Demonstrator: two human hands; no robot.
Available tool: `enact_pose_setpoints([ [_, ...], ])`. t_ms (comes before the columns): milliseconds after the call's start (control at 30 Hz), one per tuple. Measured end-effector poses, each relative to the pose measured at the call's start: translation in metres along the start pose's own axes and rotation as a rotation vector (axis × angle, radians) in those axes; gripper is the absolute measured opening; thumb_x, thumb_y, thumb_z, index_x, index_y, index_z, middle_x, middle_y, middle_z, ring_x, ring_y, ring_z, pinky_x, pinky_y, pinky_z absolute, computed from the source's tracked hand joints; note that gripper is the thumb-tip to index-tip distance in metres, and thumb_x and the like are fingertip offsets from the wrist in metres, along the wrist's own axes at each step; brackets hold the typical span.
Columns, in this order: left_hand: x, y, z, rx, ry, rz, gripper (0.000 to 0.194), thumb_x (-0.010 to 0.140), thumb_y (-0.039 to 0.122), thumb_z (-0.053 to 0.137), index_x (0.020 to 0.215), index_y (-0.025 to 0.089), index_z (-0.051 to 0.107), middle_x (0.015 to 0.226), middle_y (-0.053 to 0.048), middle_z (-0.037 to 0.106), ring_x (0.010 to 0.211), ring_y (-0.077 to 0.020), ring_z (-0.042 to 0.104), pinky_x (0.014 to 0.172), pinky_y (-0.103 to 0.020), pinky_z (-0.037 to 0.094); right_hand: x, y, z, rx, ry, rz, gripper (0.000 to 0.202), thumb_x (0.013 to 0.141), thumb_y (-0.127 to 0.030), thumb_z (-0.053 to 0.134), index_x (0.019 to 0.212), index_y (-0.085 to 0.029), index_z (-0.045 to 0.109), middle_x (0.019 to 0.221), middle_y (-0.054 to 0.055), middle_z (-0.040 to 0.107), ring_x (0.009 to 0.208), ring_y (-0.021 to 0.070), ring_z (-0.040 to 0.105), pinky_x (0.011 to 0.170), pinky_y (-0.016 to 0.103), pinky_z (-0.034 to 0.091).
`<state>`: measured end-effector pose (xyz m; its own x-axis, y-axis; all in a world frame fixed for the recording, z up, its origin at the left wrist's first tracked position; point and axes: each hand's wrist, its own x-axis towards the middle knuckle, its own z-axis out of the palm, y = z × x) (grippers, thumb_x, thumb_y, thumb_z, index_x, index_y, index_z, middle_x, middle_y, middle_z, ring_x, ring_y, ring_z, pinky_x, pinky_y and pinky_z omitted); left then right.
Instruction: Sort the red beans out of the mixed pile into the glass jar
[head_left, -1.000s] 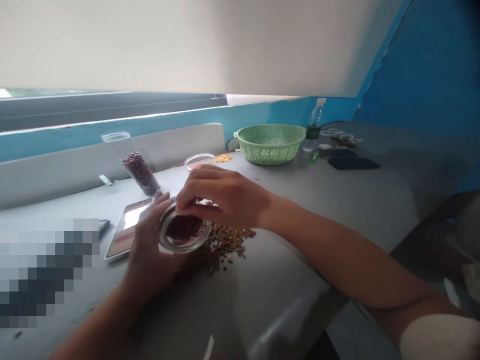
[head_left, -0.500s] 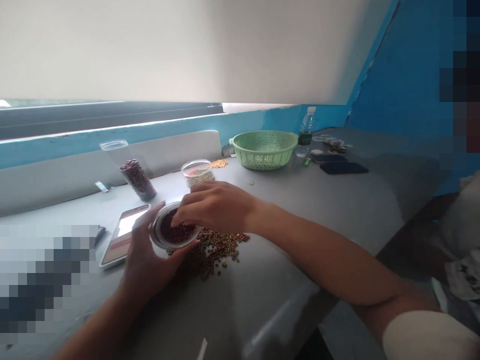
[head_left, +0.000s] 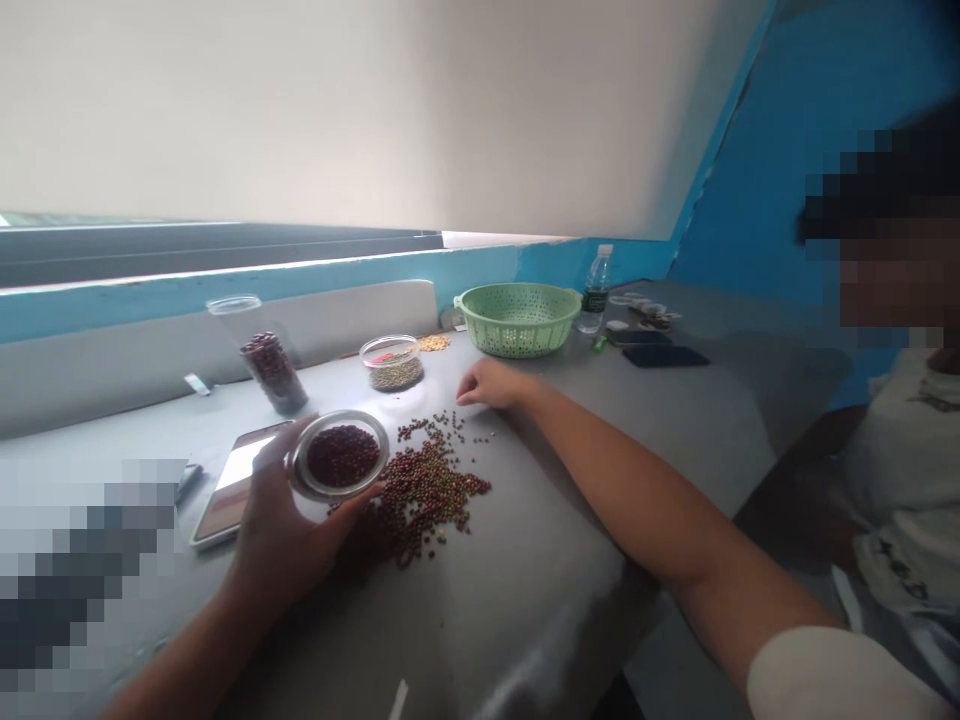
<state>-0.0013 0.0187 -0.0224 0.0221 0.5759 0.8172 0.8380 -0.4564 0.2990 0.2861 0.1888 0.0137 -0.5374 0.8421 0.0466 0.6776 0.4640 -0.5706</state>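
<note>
One jar (head_left: pixel 300 462) of red beans (head_left: pixel 343 456) is gripped around its side by the left hand (head_left: pixel 279 520), just beside the loose beans (head_left: pixel 429 484); the right hand (head_left: pixel 486 384) is curled near their far edge, its grasp, if any, too obscured to be told. The jar is best kept steady and mouth up, and the loose beans are best nudged lightly, lest they be scattered. One tall tub (head_left: pixel 279 385), one round tub (head_left: pixel 395 374), one basket (head_left: pixel 521 335), one bottle (head_left: pixel 595 300), one pale-edged phone (head_left: pixel 234 485), two dark slabs (head_left: pixel 665 356) and one yellow heap (head_left: pixel 434 343) are seen on the table (head_left: pixel 555 560), one person (head_left: pixel 915 440) at right; the beans are too many to be counted
</note>
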Motion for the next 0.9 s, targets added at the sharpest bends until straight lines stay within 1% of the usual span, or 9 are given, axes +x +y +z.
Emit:
enact_pose_setpoints([
  [100,0.0,0.0,0.001,-0.006,0.0,0.009,0.097,0.073,0.059,0.081,0.152,0.021,0.04,0.139,-0.019,0.059,0.126,-0.0412,0.061,0.104,-0.062,0.054,-0.002,0.005,-0.002,0.005,-0.133,0.024,0.019,0.08,-0.022,0.081,0.097,-0.014,0.085,0.087,0.005,0.082,0.076,0.0129,0.068,0.07,0.02,0.046],
  [167,0.0,0.001,0.0,-0.016,0.0,0.018,0.097,0.074,0.059,0.081,0.153,0.02,0.039,0.139,-0.02,0.059,0.126,-0.0408,0.061,0.105,-0.061,0.054,-0.003,0.005,-0.003,0.007,-0.185,0.023,0.022,0.079,-0.024,0.082,0.1,-0.016,0.085,0.089,0.004,0.082,0.078,0.0123,0.069,0.072,0.019,0.046],
  [267,0.001,0.002,0.0,-0.026,-0.013,0.036,0.093,0.078,0.056,0.079,0.153,0.02,0.037,0.141,-0.021,0.057,0.128,-0.0396,0.061,0.107,-0.059,0.053,-0.003,0.003,-0.002,-0.005,-0.218,0.019,0.025,0.081,-0.026,0.081,0.102,-0.015,0.084,0.092,0.005,0.082,0.079,0.0123,0.068,0.071,0.02,0.046],
  [400,0.001,0.002,-0.001,-0.017,-0.016,0.079,0.095,0.074,0.052,0.084,0.15,0.017,0.039,0.141,-0.021,0.057,0.128,-0.0392,0.061,0.108,-0.058,0.052,-0.001,0.0,0.003,-0.034,-0.222,0.012,0.022,0.081,-0.025,0.08,0.1,-0.014,0.084,0.088,0.006,0.081,0.077,0.0128,0.066,0.07,0.021,0.045],
  [567,0.002,0.0,-0.001,-0.01,-0.022,0.082,0.095,0.074,0.05,0.085,0.15,0.017,0.038,0.14,-0.021,0.057,0.129,-0.0398,0.061,0.107,-0.059,0.053,-0.002,-0.003,0.003,-0.04,-0.198,0.008,0.015,0.078,-0.023,0.081,0.091,-0.015,0.085,0.081,0.003,0.08,0.074,0.0132,0.066,0.068,0.021,0.044],
  [633,0.002,-0.001,0.0,-0.017,-0.021,0.091,0.096,0.074,0.051,0.085,0.151,0.018,0.038,0.14,-0.021,0.057,0.129,-0.0404,0.061,0.107,-0.059,0.054,-0.001,-0.004,0.004,-0.03,-0.161,0.011,0.015,0.077,-0.025,0.083,0.089,-0.015,0.085,0.08,0.003,0.08,0.074,0.0134,0.067,0.067,0.021,0.044],
  [667,0.002,-0.002,0.0,-0.021,-0.018,0.098,0.097,0.073,0.052,0.084,0.151,0.018,0.038,0.14,-0.021,0.058,0.129,-0.0406,0.061,0.106,-0.06,0.054,0.0,-0.004,0.006,-0.024,-0.122,0.014,0.017,0.079,-0.026,0.082,0.091,-0.015,0.085,0.081,0.004,0.08,0.075,0.0136,0.067,0.067,0.021,0.045],
  [800,0.001,-0.005,0.001,-0.034,-0.01,0.11,0.096,0.074,0.053,0.084,0.15,0.016,0.04,0.138,-0.023,0.058,0.127,-0.0415,0.061,0.105,-0.061,0.054,0.011,-0.009,0.023,0.013,0.062,0.029,0.024,0.09,-0.031,0.074,0.101,-0.013,0.084,0.095,0.007,0.081,0.085,0.0136,0.068,0.074,0.02,0.045],
  [900,0.001,-0.005,0.002,-0.036,-0.013,0.104,0.096,0.074,0.053,0.084,0.15,0.014,0.04,0.139,-0.025,0.058,0.128,-0.0434,0.061,0.105,-0.064,0.053,0.019,-0.013,0.039,0.049,0.064,0.056,0.023,0.088,-0.031,0.076,0.098,-0.012,0.084,0.089,0.006,0.081,0.077,0.0123,0.068,0.069,0.019,0.045],
])
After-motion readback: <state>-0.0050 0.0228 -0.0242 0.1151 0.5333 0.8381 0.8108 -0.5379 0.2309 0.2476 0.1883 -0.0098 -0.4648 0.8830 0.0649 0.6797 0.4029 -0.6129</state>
